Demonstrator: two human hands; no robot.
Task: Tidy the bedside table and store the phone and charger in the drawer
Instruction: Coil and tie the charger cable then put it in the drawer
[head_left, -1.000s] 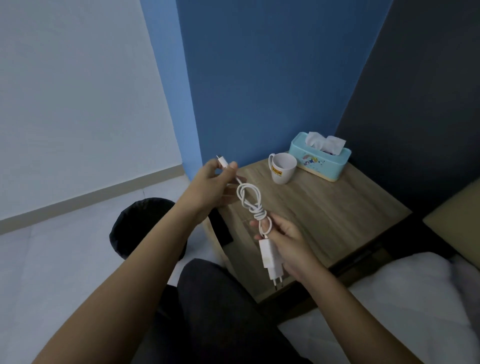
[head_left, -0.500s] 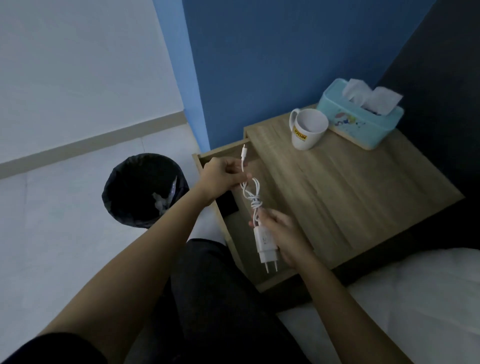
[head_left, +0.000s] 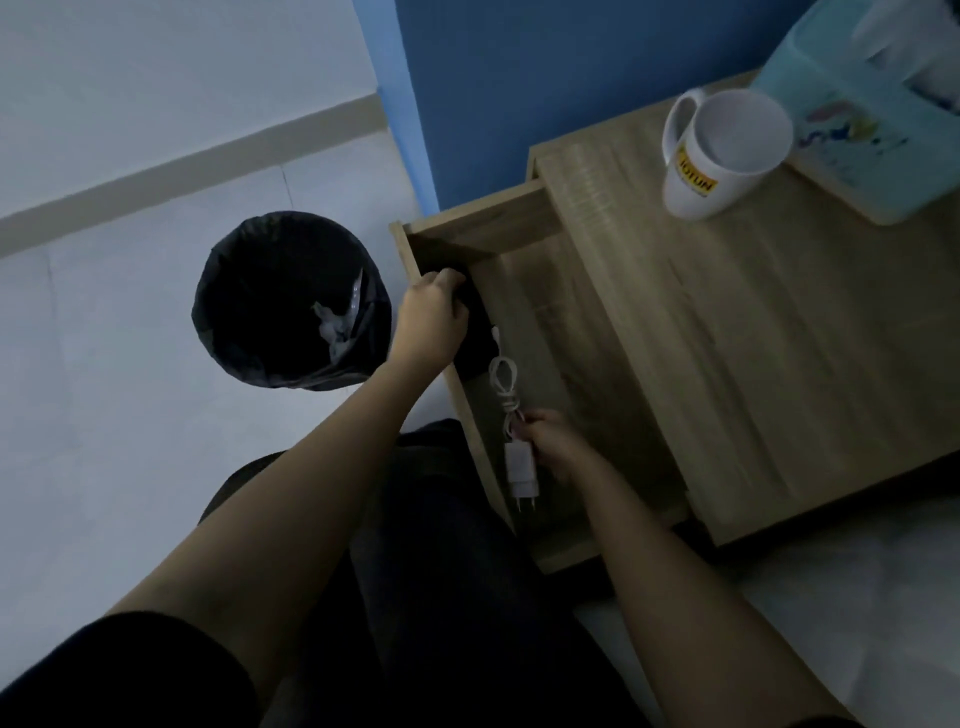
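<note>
The bedside table's drawer (head_left: 470, 227) is pulled out. A dark phone (head_left: 475, 338) lies along its left wall. My left hand (head_left: 430, 322) reaches over that wall, fingers curled on the phone's far end. My right hand (head_left: 556, 441) is inside the drawer and pinches the white charger (head_left: 522, 470) where the knotted cable (head_left: 504, 382) meets the adapter. The adapter's prongs point toward me. The cable's free end lies beside the phone, apart from my left hand.
On the wooden tabletop (head_left: 779, 338) stand a white mug (head_left: 722, 150) and a light-blue tissue box (head_left: 857, 119) at the back right. A black-lined bin (head_left: 291, 301) sits on the floor left of the drawer. White bedding (head_left: 857, 597) is at the lower right.
Both hands have lowered the charger from above the table into the drawer. My left hand has let go of the cable's end and gone to the phone. The view has tilted down.
</note>
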